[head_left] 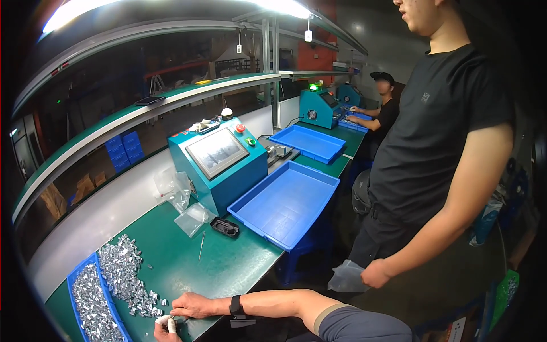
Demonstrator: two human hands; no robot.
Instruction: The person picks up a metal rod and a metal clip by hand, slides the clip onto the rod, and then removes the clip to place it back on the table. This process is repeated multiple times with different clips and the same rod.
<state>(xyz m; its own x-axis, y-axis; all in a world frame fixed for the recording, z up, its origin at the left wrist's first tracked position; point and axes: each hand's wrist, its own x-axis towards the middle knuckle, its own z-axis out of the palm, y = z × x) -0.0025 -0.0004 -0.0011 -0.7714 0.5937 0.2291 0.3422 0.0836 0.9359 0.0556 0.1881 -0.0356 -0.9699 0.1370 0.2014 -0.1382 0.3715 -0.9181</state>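
Note:
At the front of the green bench, my right hand [195,305] is closed, its fingertips pinched together. A dark band circles that wrist. Right beside it at the lower edge, my left hand [166,330] is closed too, with white wrapping on a finger. The fingertips of both hands meet, and whatever sits between them is too small to make out. Just left of the hands spreads a loose heap of small silvery metal parts [126,268]. Beyond it, a blue tray [73,292] is filled with similar parts.
A teal machine [219,165] with a screen stands on the bench. Near it lie a wide blue tray [285,199], plastic bags [194,219], a black holder [224,227] and a thin metal tool [201,246]. A person [433,137] stands at right holding a plastic bag [346,277]; another [384,108] sits farther back.

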